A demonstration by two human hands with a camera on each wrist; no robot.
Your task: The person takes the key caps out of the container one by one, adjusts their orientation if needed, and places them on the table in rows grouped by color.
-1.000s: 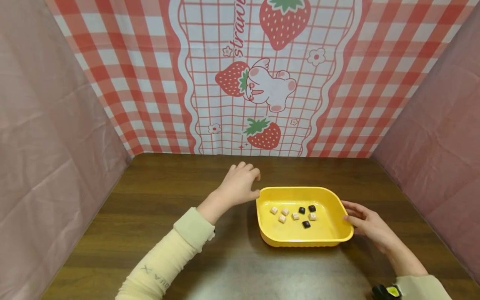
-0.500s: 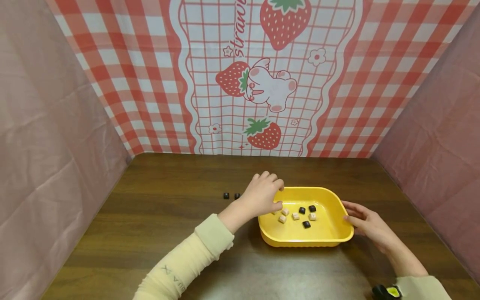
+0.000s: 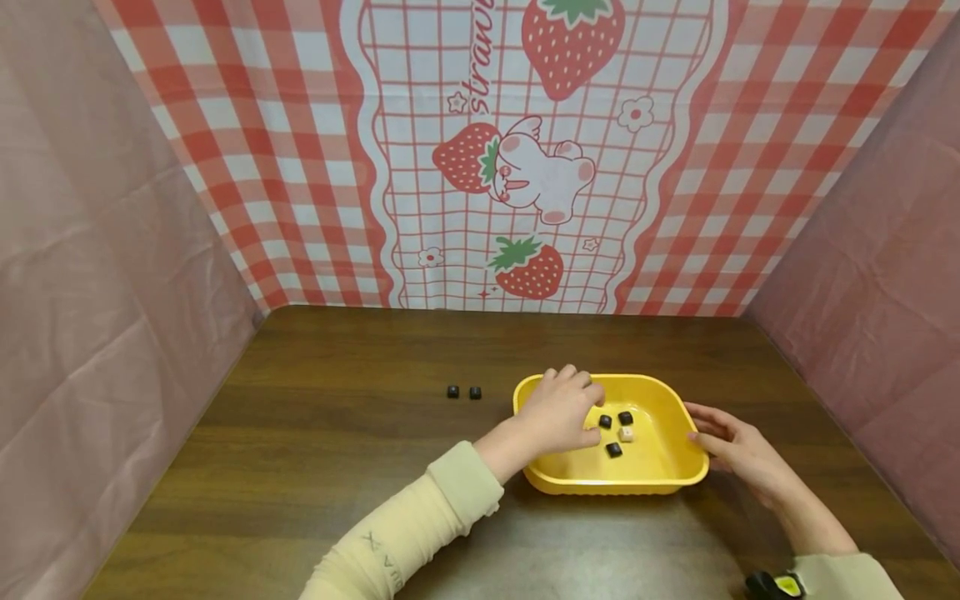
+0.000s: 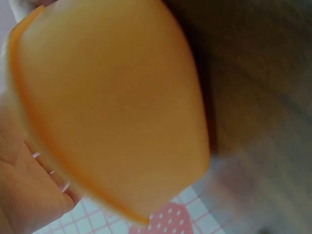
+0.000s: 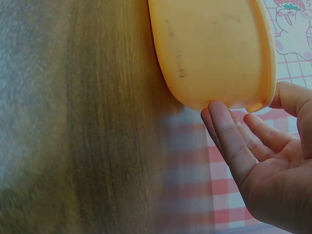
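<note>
A yellow plastic tub (image 3: 652,481) stands on the table with small keycaps in its bottom. Three black keycaps (image 3: 614,450) and one cream keycap (image 3: 626,434) show there; my left hand covers the rest of the floor. That left hand (image 3: 558,412) hovers inside the tub's left half, thumb apart from its bent fingers, and nothing shows in its grasp. My right hand (image 3: 738,450) holds the tub's right end, thumb over the rim and fingers against the outer wall, as the right wrist view confirms. The tub's side (image 4: 112,97) fills much of the left wrist view.
Two black keycaps (image 3: 464,392) lie side by side on the brown wooden table (image 3: 337,450), left of the tub. A red-and-white strawberry cloth (image 3: 465,208) hangs behind the table. Pink cloth walls (image 3: 112,250) close both sides.
My left hand has moved right, from the tub's left rim to over its inside. Two black keycaps on the table have come into view, and several cream ones are now covered. My right hand stays put.
</note>
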